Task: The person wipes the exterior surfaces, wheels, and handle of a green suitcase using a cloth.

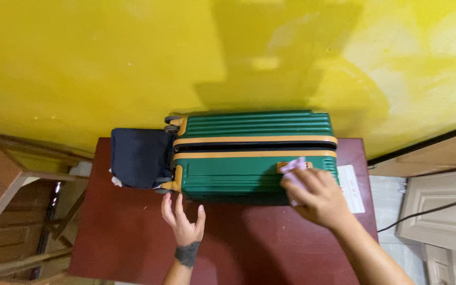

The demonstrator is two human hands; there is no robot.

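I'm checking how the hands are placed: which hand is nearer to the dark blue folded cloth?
Left. The left hand lies on the table just below the dark blue folded cloth; the right hand presses a light wipe on the green suitcase, farther away.

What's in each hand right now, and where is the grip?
Right hand presses a crumpled pale cloth against the green hard-shell suitcase, bunched under its fingers. Left hand holds nothing.

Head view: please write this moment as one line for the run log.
left hand flat on table | right hand presses pale cloth on green suitcase | dark bundle beside wheels
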